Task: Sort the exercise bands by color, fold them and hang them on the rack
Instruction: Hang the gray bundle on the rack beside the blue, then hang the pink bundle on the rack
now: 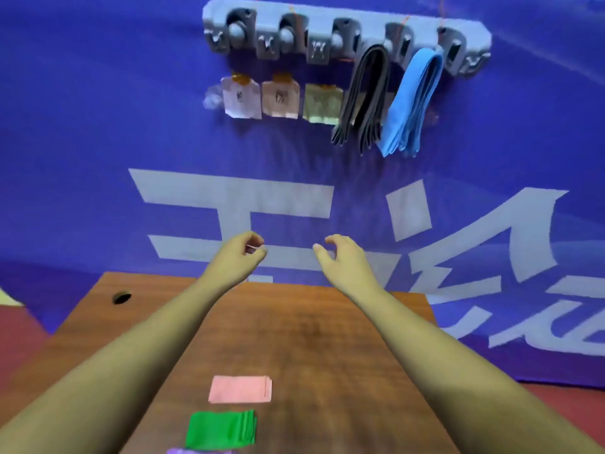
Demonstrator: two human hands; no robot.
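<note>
A grey rack (347, 26) with several hooks hangs high on the blue banner. A black band (363, 96) and a light blue band (412, 99) hang folded from its right hooks. On the wooden table (311, 339) lie a folded pink band (240, 389), a folded green band (221, 429) and the edge of a purple band (193, 451) at the bottom of the frame. My left hand (240, 255) and my right hand (340, 255) are raised above the table's far edge, fingers loosely curled, holding nothing.
Three paper labels (278, 98) are taped under the rack's left hooks, which are bare. The table has a round cable hole (121, 298) at its far left. The blue banner (98, 158) with white lettering stands right behind the table.
</note>
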